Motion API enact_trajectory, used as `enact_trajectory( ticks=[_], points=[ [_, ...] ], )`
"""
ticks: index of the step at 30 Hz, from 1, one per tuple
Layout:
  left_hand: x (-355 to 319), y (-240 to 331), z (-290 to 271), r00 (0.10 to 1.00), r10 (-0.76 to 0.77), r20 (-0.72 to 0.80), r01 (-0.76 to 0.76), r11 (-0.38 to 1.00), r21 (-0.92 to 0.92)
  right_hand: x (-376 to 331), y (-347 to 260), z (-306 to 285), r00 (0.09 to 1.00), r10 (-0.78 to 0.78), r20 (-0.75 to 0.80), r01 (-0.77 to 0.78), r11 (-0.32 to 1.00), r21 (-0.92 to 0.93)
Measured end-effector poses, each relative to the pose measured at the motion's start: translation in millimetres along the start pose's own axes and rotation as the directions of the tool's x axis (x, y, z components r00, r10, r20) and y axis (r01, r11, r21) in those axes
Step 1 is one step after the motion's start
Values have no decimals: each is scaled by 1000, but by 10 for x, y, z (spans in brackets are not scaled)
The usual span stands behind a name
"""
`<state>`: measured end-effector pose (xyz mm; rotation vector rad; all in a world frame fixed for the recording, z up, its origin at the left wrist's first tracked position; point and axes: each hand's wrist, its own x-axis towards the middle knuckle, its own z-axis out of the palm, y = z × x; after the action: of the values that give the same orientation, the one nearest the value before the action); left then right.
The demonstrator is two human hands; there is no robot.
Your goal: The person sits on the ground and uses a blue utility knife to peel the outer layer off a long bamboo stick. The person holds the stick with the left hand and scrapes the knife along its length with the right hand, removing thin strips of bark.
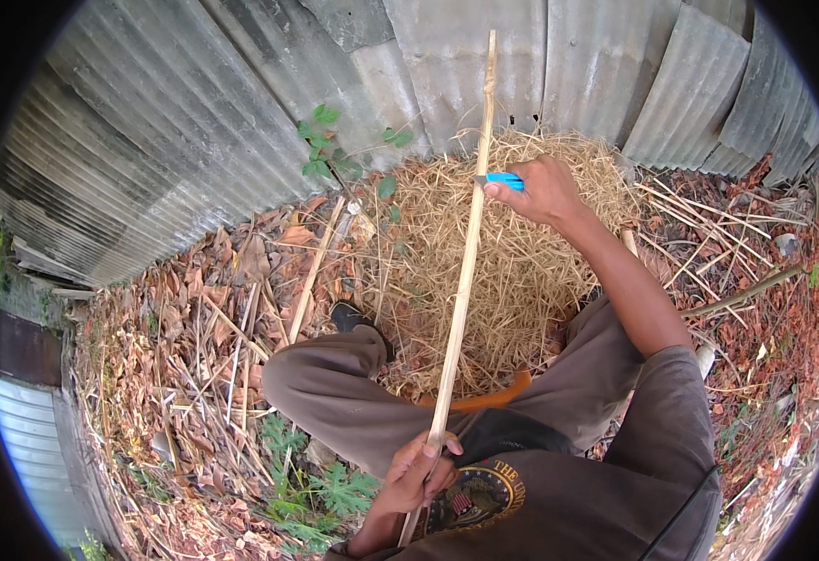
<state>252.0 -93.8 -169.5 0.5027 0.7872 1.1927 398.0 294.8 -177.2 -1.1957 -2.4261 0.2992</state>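
Observation:
A long pale wooden stick [465, 262] runs from my lap up toward the corrugated metal wall. My left hand [419, 472] is closed around its lower part, close to my shirt. My right hand [542, 190] is stretched out and grips a knife with a bright blue handle [505, 179], its short blade touching the side of the stick near the upper third. Beneath the stick lies a heap of dry straw [484, 252]. My bent left knee in grey trousers [334, 383] sits beside it.
A corrugated metal wall [241, 103] curves across the back and left. Dry brown leaves and cut sticks [194, 346] litter the ground on the left and right. Green weeds [325, 496] grow by my knee, and a small green vine [330, 154] climbs by the wall.

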Motion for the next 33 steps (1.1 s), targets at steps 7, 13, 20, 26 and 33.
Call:
enact_trajectory(
  ticks=[7,13,20,26,33],
  points=[
    [-49,38,75,999,2,33,-6,993,118,225,332,21,986,19,-168,-19,1000,0],
    [-23,22,91,999,-40,18,38,995,96,331,617,-46,973,122,-195,-130,991,-30],
    [-103,5,52,994,-97,-54,109,935,338,411,942,-57,953,145,-268,-195,966,-171],
    [-51,-12,-146,932,278,-231,242,-7,970,366,738,101,998,47,-46,-65,829,-556],
    [18,-12,-405,932,84,-353,160,778,607,74,136,98,996,86,11,-82,971,-224]
  ],
)
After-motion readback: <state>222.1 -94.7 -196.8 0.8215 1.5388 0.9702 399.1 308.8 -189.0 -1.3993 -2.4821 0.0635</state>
